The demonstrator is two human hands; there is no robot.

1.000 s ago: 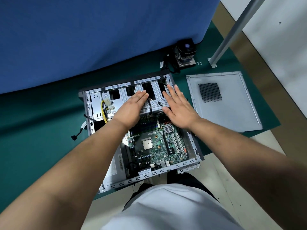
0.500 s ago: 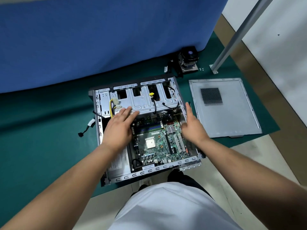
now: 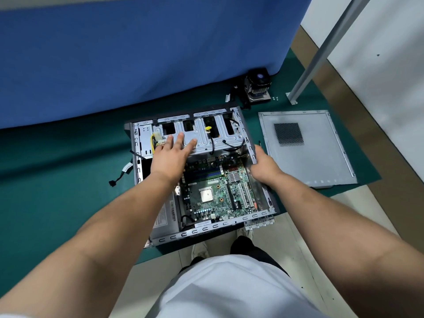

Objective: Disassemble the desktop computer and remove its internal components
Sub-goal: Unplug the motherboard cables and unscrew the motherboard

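Note:
An open desktop case [image 3: 213,228] lies flat on a green mat in the head view. Its green motherboard [image 3: 218,193] shows a bare CPU socket. Across the far end sits a silver drive cage [image 3: 207,136] with black cables and a yellow clip. My left hand [image 3: 171,154] lies flat with straight fingers on the cage's left part, beside the yellow power wires [image 3: 153,140]. My right hand [image 3: 261,165] grips the case's right side wall, thumb on the outside. A power supply [image 3: 166,218] sits in the near-left corner.
The removed side panel [image 3: 305,148] lies on the mat to the right. A CPU cooler [image 3: 258,87] stands behind the case by a blue cloth [image 3: 137,60]. A metal post [image 3: 321,47] rises at the right. A loose cable [image 3: 121,172] trails left of the case.
My left hand slid forward and left onto the drive cage. My right hand left the cage, moved right and took hold of the case's side wall.

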